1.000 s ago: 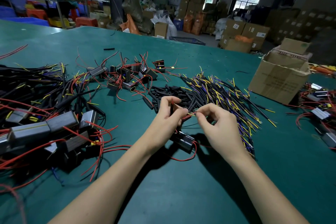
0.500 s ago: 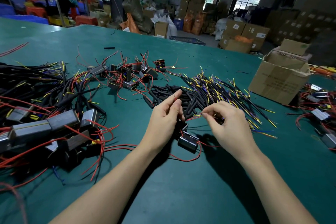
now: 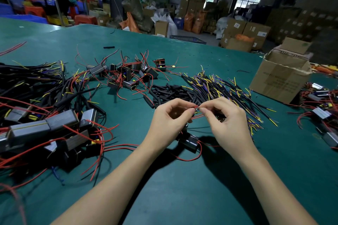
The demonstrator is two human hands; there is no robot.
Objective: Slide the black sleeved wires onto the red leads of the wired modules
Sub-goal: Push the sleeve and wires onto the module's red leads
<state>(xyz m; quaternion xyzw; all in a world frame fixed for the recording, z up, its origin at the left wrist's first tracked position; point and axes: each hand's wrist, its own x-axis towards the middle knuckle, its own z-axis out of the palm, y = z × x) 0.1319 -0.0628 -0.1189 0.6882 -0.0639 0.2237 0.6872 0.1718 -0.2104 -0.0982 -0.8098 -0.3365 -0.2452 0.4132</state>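
Both hands are now coming together above the tabletop (image 3: 182, 197), the left hand (image 3: 169, 122) pinching the red lead (image 3: 196, 106) tip and the right hand (image 3: 227, 126) pinching its end opposite, with the wired module (image 3: 189, 140) dangling just below, so threading looks imminent.

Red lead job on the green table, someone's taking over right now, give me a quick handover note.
Left hand: pinching the tip of a thin red lead.
Right hand: pinching at the same point, fingertips meeting the left's; what it grips is too small to tell.
That lead's small black box-shaped module lies on the green table under the hands.
Loose black sleeved wires with yellow and purple ends lie just beyond the hands; unsleeved modules further back left.
Done: sleeved assemblies piled at left.
Left: finish this lead, then the rest.
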